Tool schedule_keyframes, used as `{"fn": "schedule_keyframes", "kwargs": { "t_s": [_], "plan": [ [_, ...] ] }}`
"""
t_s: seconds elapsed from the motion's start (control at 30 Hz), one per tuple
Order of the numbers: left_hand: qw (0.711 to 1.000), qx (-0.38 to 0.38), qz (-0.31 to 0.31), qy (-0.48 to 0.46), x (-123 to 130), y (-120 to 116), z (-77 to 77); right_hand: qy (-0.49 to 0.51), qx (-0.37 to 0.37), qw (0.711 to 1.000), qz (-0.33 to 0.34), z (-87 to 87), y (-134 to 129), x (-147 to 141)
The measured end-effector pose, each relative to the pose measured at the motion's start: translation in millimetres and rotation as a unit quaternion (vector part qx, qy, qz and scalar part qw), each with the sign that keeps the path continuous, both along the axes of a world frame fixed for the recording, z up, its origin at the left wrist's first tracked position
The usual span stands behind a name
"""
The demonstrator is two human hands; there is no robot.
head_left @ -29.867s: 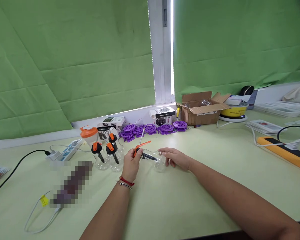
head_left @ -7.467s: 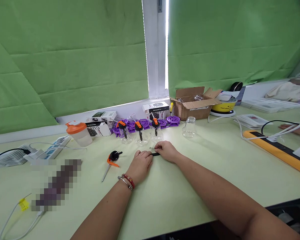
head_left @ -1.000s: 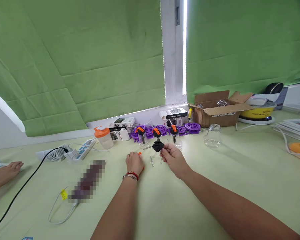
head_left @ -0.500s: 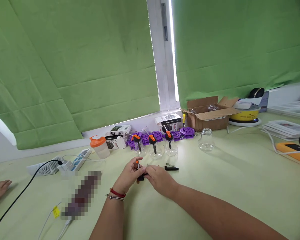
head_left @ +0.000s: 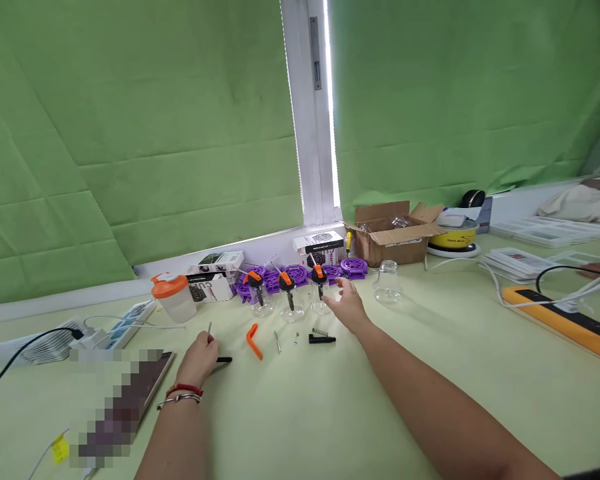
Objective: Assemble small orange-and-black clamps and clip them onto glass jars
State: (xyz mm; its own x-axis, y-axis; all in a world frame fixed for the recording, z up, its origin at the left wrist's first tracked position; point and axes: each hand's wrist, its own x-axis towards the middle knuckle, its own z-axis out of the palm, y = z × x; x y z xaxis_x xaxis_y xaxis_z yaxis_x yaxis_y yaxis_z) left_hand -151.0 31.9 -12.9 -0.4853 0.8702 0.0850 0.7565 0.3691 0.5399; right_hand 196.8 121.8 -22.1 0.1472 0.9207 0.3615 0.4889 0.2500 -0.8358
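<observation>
Green blinds (head_left: 180, 133) hang behind a pale tabletop (head_left: 300, 420) where a person works with two bare hands. Well to the left of the left hand lies a white-and-blue power strip (head_left: 133, 323); a flat device (head_left: 156, 383), its screen blurred out, rests just left of the wrist. An orange-lidded shaker (head_left: 175, 303) stands behind that hand. The left hand (head_left: 200, 353) curls its fingers low over the table, a black part (head_left: 223, 360) jutting out on its right and a thin rod (head_left: 210, 327) rising past the fingertips; whether they pinch either cannot be told.

Rightward, between the hands, lie a bent orange lever (head_left: 253, 341), a slim metal pin (head_left: 277, 341), tiny loose pieces (head_left: 296, 342) and a coiled spring (head_left: 320, 331) just behind a black tube (head_left: 323, 339). Three glass jars (head_left: 293, 308), topped in black and orange, stand behind this row, with purple parts (head_left: 297, 273) beyond.

The right hand (head_left: 349, 307), thumb and fingers spread, is at the rightmost of the three; contact cannot be made out. Right of it stands an uncapped jar (head_left: 387, 288), an open cardboard box (head_left: 395, 250) behind, with a yellow bowl (head_left: 453, 237) and an orange power strip (head_left: 555, 313) farther right.
</observation>
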Motion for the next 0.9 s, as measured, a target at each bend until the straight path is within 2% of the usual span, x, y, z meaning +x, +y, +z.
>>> {"fn": "schedule_keyframes", "kwargs": {
  "t_s": [0.13, 0.27, 0.37, 0.5, 0.6, 0.63, 0.73, 0.83, 0.87, 0.9],
  "plan": [
    [0.997, -0.023, -0.033, 0.062, -1, 7, -5.2, -0.095, -0.106, 0.988, 0.052, -14.8, 13, 2],
    [0.993, -0.027, -0.045, 0.108, 0, 9, -4.4, -0.19, -0.145, 0.971, 0.025, -16.4, 17, -6],
    [0.986, -0.028, -0.042, 0.16, 4, 6, -0.3, -0.186, -0.155, 0.97, 0.013, -15.0, 18, -5],
    [0.976, 0.004, -0.028, 0.215, 14, 0, 9.9, -0.155, -0.078, 0.985, -0.014, -1.2, 9, 4],
    [0.97, 0.116, -0.021, 0.211, 29, -6, 20.8, -0.146, 0.029, 0.988, -0.046, 22.8, -13, 5],
    [0.966, 0.173, -0.03, 0.189, 38, -9, 24.6, -0.15, 0.067, 0.985, -0.049, 31.3, -25, 3],
    [0.936, 0.324, -0.136, 0.031, 76, -26, 34.4, -0.199, 0.16, 0.967, -0.005, 48.1, -68, -14],
    [0.872, 0.353, -0.279, -0.194, 121, -46, 39.8, -0.287, 0.176, 0.94, 0.057, 46.1, -112, -38],
    [0.855, 0.345, -0.293, -0.254, 132, -52, 41.1, -0.31, 0.168, 0.933, 0.078, 42.8, -122, -45],
    [0.849, 0.34, -0.273, -0.299, 140, -56, 42.4, -0.322, 0.155, 0.929, 0.095, 39.3, -130, -51]
  ]
}}
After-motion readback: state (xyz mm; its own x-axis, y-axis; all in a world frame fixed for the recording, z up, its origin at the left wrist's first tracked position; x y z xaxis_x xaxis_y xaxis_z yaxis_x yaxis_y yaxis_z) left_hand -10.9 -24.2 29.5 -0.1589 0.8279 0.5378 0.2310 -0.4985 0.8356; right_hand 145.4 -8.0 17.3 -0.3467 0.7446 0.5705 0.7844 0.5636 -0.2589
